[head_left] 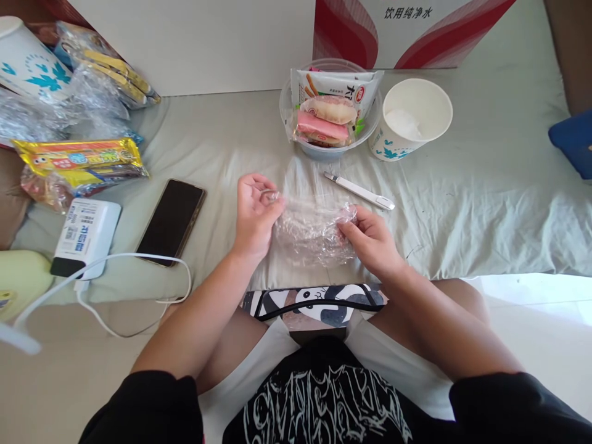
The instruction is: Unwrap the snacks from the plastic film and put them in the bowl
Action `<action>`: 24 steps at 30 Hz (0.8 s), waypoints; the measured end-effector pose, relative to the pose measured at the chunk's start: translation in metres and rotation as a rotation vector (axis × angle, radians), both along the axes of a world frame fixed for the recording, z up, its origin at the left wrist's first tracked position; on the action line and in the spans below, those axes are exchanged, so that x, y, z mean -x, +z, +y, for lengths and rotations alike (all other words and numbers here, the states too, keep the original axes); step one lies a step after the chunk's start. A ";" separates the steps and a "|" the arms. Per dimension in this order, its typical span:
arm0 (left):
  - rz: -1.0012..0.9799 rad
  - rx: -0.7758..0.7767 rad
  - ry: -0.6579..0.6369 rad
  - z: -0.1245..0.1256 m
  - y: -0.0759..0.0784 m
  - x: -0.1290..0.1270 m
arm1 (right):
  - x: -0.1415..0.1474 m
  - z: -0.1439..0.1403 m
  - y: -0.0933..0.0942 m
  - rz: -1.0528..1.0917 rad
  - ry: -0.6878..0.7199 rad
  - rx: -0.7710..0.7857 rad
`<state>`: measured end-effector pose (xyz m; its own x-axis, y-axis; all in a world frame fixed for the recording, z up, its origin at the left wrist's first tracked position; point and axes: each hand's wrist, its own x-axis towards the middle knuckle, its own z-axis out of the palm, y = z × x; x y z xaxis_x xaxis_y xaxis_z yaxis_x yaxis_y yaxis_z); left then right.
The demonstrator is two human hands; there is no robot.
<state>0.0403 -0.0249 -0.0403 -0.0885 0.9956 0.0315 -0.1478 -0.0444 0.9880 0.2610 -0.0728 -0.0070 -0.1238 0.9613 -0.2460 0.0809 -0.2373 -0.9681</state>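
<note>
Between my hands a crumpled sheet of clear plastic wrap (314,228) is stretched out above the cloth. My left hand (256,213) pinches its left edge between thumb and finger. On the other side, my right hand (372,237) grips the right edge with the fingers closed. Just beyond the wrap lies a white utility knife (361,190), slanting down to the right. Behind it stands a clear plastic bowl (285,117) with several packaged snacks (328,114) in it. A paper cup (411,123) with something whitish inside is right of the bowl.
On the left lie a phone (172,222), a white power bank (87,237) with a cable (139,254), and yellow snack packets (83,157) among plastic bags. Large white-and-red boxes (198,49) stand at the back. A blue object (573,143) is at the right edge.
</note>
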 end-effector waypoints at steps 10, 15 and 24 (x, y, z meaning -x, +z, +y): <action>0.459 0.129 -0.692 -0.018 0.035 -0.003 | -0.003 0.000 0.004 -0.128 0.433 0.103; 0.320 0.192 -0.574 -0.014 0.035 -0.003 | -0.003 0.001 0.004 -0.138 0.468 0.111; -0.082 0.354 -0.495 0.004 0.034 0.015 | -0.004 0.000 0.002 0.015 0.430 0.089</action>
<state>0.0248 -0.0207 -0.0064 0.3988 0.8679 -0.2962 -0.1435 0.3781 0.9146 0.2651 -0.0726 -0.0047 -0.5120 0.7969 -0.3208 0.1765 -0.2679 -0.9471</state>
